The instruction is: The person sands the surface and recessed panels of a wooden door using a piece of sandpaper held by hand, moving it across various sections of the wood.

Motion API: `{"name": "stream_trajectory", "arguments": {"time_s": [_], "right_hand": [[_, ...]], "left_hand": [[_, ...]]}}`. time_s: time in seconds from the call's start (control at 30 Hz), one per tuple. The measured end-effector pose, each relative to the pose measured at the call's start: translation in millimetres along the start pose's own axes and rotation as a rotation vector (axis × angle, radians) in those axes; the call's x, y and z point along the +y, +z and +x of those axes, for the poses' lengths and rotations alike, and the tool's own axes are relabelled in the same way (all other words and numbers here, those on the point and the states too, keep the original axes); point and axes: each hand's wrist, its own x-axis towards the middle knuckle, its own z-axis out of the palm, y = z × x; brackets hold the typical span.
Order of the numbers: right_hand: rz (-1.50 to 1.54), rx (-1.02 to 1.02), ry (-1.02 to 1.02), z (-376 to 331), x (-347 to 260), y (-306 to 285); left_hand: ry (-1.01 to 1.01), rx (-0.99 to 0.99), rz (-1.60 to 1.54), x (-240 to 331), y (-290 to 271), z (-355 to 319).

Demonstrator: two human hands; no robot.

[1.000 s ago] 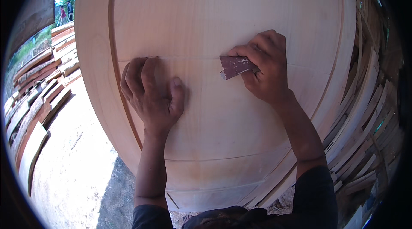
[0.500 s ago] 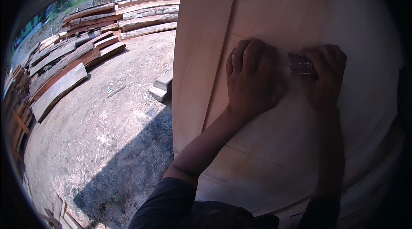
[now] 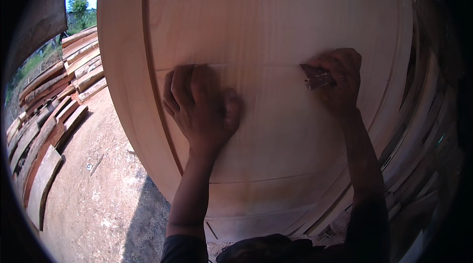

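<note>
A large, pale wooden panel (image 3: 266, 130), with grooves along its sides, lies before me under both hands. My left hand (image 3: 203, 100) rests on its left part, just right of the long groove. Its fingers are bent with the tips on the wood, the thumb stands apart, and nothing shows in its grasp. On the right part of the panel, my right hand (image 3: 342, 78) is closed on a folded piece of dark brown sandpaper (image 3: 318, 77), held against the surface. A thin joint line crosses the wood level with both hands. The right fingertips are partly hidden.
Stacked sawn planks (image 3: 81, 63) stand beyond the panel's left edge, with more boards (image 3: 44, 184) nearer on the pale ground (image 3: 106, 174). At the right, several wooden pieces (image 3: 419, 130) crowd in shadow beside the panel. A dark sheet (image 3: 37, 16) hangs at the upper left.
The view has turned right, so the panel shows farther left. My right hand has moved rightward over the wood with the sandpaper, away from my left hand, which remains near the left groove.
</note>
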Motion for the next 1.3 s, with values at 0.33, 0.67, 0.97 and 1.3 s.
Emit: {"name": "stream_trajectory", "arguments": {"time_s": [0.33, 0.67, 0.97, 1.3], "right_hand": [[0.028, -0.058, 0.015, -10, 28, -13], [-0.319, -0.040, 0.356, -95, 160, -158], [0.375, 0.476, 1.205, -255, 25, -180], [2.269, 0.491, 1.516, -269, -47, -175]], "left_hand": [[0.018, 0.019, 0.004, -11, -5, 4], [-0.036, 0.034, 0.012, 23, 13, -4], [0.233, -0.338, -0.029, 191, 49, -38], [-0.274, -1.591, -1.947, 301, 75, -109]]}}
